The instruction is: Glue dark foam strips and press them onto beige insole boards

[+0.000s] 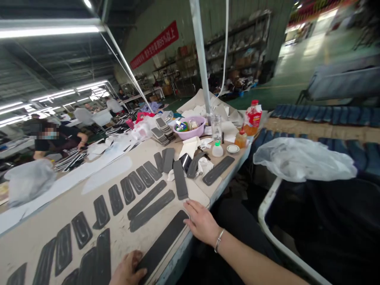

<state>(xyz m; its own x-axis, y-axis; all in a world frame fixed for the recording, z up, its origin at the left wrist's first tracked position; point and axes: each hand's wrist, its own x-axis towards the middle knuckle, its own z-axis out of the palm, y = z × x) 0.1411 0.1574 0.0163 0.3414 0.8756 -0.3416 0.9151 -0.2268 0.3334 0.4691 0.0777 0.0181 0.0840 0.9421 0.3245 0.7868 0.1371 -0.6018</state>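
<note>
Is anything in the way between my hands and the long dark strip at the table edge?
Nothing visible. The left hand and right hand both touch the strip, one at each end.

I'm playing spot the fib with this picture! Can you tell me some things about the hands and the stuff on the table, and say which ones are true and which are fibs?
1. The left hand and the right hand both touch the same long dark strip. True.
2. The bowl on the table is green. False: it is purple.
3. There is a bracelet on the right wrist. True.
4. The bottle with the red label lies on its side. False: it stands upright.
</note>
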